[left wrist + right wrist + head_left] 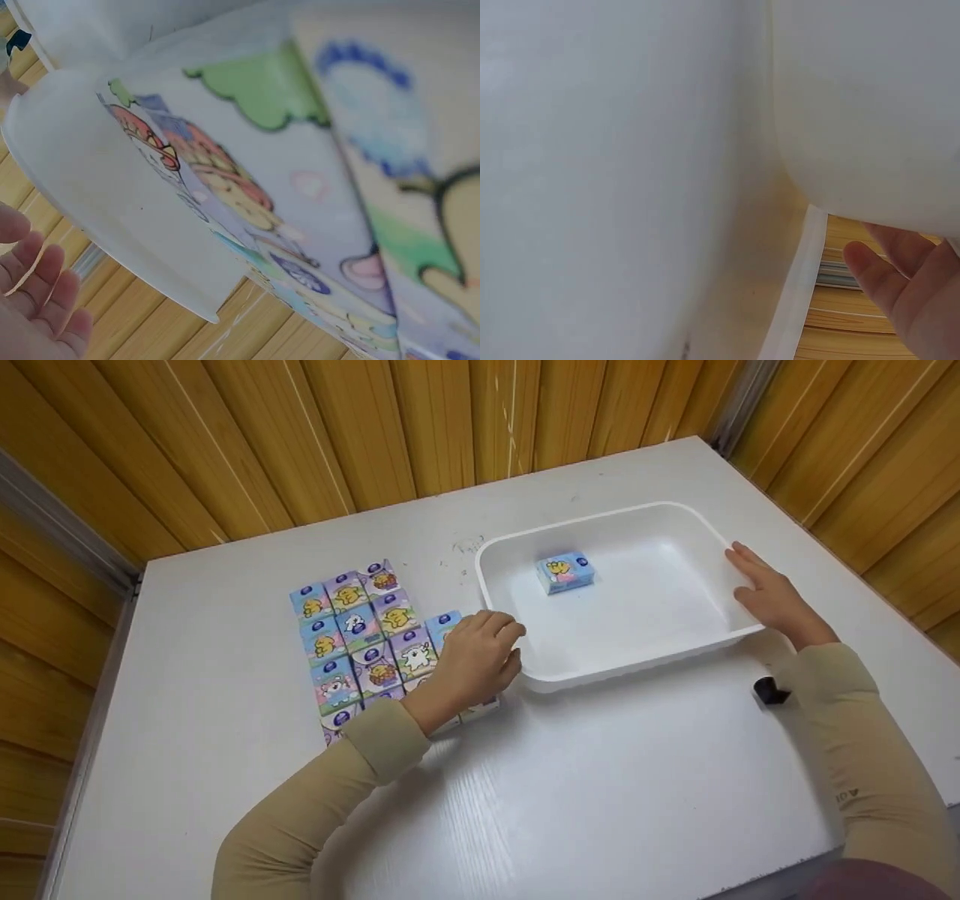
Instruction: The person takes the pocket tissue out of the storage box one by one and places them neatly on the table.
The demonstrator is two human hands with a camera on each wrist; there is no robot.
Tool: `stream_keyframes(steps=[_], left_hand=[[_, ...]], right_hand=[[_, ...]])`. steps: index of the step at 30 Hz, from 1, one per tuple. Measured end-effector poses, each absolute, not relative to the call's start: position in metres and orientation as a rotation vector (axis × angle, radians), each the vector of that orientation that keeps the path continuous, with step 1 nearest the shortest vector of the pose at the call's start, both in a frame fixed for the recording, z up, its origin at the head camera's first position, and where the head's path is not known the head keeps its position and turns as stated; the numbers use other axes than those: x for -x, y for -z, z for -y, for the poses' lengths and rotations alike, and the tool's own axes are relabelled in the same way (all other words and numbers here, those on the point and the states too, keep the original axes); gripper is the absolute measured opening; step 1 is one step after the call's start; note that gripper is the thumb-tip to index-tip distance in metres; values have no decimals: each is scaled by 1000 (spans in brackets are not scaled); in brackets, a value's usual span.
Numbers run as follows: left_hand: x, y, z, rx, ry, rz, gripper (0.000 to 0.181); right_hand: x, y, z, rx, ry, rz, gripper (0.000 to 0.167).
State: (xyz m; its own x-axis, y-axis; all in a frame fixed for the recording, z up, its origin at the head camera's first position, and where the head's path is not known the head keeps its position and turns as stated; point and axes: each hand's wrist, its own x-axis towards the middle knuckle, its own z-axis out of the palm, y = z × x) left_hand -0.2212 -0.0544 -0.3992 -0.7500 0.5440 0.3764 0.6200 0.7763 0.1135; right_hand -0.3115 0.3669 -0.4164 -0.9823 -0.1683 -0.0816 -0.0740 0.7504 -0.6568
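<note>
In the head view, my left hand (480, 656) hovers over the right edge of a block of small cartoon-printed packs (379, 671), beside the left rim of a white plastic tub (607, 666). Its fingers (45, 289) are loosely bent with nothing between them in the left wrist view, where the printed packs (225, 180) loom close. My right hand (776, 600) rests at the tub's right rim, fingers fairly straight and the thumb toward the inside. The right wrist view shows that hand (915, 281) at the tub's edge (885, 220). One blue pack (565, 573) lies inside the tub, near its back left.
A small black object (770, 691) lies on the white table (600, 795), near the right forearm. Yellow wood-look panels (435, 427) stand behind the table and along both sides.
</note>
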Motion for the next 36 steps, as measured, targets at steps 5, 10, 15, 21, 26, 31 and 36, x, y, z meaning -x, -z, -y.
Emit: stream_keyframes(steps=[5,10,15,21,26,31,36], left_hand=[[221,407,46,917,195,2851,45],[220,413,44,856,229,3013,53],[217,412,42,746,281,3098,61],[213,412,37,656,346,3166,74],[212,412,34,628,356,3178,76],[211,412,33,610,319,3182,76],[210,415,32,597,270,3170,76]], right_hand=[[312,415,-367,187,1054,-2801,56],[312,413,-365,182,1031,-2812,57],[313,413,-365,184,1013,-2819,57],[312,416,-366,196,1018,-2817,57],[311,416,-366,191,1018,-2818,57],[311,414,-366,204,1023,-2818,57],[311,415,-366,228,1006,-2828,59]])
